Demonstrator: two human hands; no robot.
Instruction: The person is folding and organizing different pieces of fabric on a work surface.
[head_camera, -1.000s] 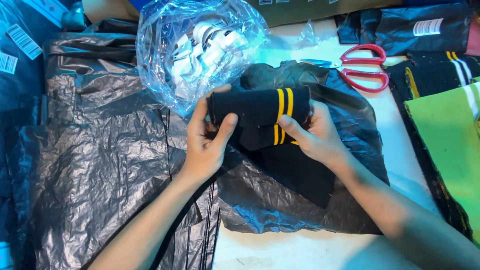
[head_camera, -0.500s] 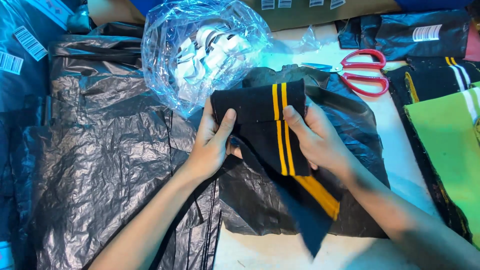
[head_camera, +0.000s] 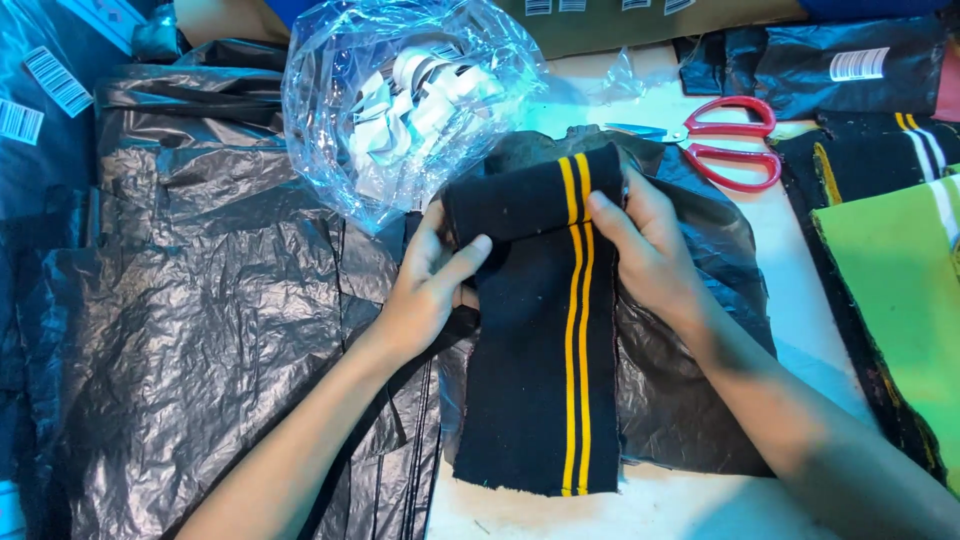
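At the far left edge lie dark plastic packages (head_camera: 40, 110) bearing white barcode stickers. Next to them, filling the left half of the frame, are crumpled black plastic bags (head_camera: 190, 320) spread flat over the work surface. Above them, in the upper middle-left, sits a clear plastic bag (head_camera: 400, 100) bulging with white rolled-up pieces.

In the centre of the frame is a black knit fabric band (head_camera: 530, 360) with two thin yellow stripes running down its length — its upper end is folded over and its lower end hangs down toward the bottom edge, lying over another black bag (head_camera: 690, 380). The left hand (head_camera: 430, 285) grips the band's left edge near the fold, thumb laid across the front and fingers tucked behind. The right hand (head_camera: 650, 250) clasps the right edge at the same height, thumb pressed beside the stripes — so both hands are closed on the cloth.

Right of the hands, in the upper right, a pair of red-handled scissors (head_camera: 735, 150) lies on the white table (head_camera: 800, 320), with another dark package (head_camera: 840, 60) beyond it. At the far right edge lie a green fabric piece (head_camera: 900, 270) and more black striped fabric (head_camera: 900, 140).
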